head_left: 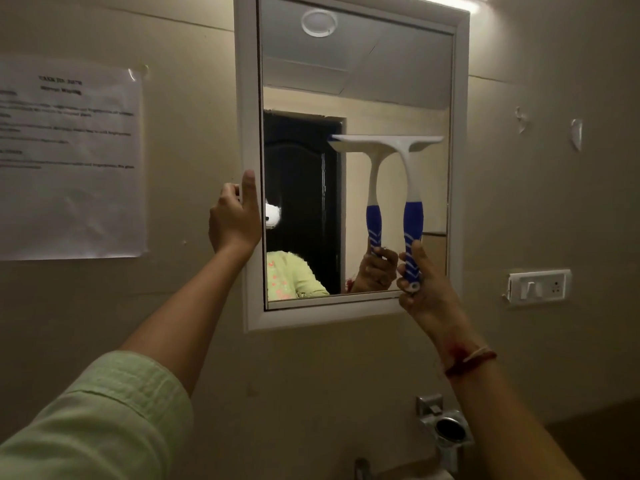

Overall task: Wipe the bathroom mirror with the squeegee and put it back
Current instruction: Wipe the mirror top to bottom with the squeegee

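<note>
A white-framed mirror (248, 98) hangs on the beige wall. My right hand (424, 289) grips the blue-and-white handle of a squeegee (412, 188) near the mirror's lower right corner. The squeegee stands upright, its white blade pressed flat against the glass about halfway up, on the right half. Its reflection shows just to the left of it. My left hand (233, 218) holds the mirror's left frame edge, thumb on the front of the frame and fingers curled round the side.
A printed paper sheet (71, 157) is taped to the wall at left. A white switch plate (538, 287) sits right of the mirror. A metal ring holder (450, 429) is fixed to the wall below, with a tap top (362, 467) at the bottom edge.
</note>
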A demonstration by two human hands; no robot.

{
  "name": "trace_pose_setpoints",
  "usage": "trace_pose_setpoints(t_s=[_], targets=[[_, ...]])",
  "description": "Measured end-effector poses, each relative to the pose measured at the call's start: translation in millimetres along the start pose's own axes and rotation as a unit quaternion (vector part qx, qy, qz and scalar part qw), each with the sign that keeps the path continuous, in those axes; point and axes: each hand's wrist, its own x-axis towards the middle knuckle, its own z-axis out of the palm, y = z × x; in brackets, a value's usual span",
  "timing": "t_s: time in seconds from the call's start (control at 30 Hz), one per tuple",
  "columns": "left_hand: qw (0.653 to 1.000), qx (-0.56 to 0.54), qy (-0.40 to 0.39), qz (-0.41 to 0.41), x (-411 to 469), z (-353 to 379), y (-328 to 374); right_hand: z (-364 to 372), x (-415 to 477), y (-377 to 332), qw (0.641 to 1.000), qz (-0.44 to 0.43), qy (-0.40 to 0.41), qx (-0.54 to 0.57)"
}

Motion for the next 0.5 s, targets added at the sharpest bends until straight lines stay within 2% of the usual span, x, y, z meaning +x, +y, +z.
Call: trace_pose_setpoints(t_s=[0.1,0.27,0.5], targets=[[1.0,0.001,-0.001,0.001,-0.5,-0.5,1.1,4.6,2.2,-3.8,0.999,-0.002,-0.035,0.005],[1.0,0.001,0.0,-0.005,0.0,0.1,-0.1,8.8,19.2,-16.7,0.999,-0.029,-0.033,0.033],[1.0,-0.004,0.001,-0.007,0.1,0.5,0.2,-16.4,-5.9,53.6,0.999,0.033,-0.028,0.026]])
